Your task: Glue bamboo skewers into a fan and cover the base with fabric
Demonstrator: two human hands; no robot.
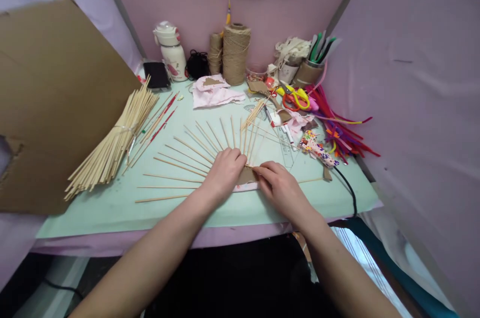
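Observation:
A piece of brown cardboard (247,175) with a pale patterned lower edge lies near the front of the table, and thin wooden sticks (193,146) fan out from it to the left and upward. Resting on the cardboard and the inner stick ends is my left hand (226,170), its fingers curled together and pressing down; it hides part of the piece. My right hand (279,185) comes from the right with thumb and forefinger pinched at the cardboard's upper edge. What sits between those fingertips is too small to make out.
A tied bundle of sticks (116,138) lies left, before a large cardboard sheet (67,98). Behind are a white bottle (174,55) and twine spools (236,53). Scissors (296,96), pipe cleaners (345,133) and a patterned-covered tool (318,149) with a black cord (348,188) are right.

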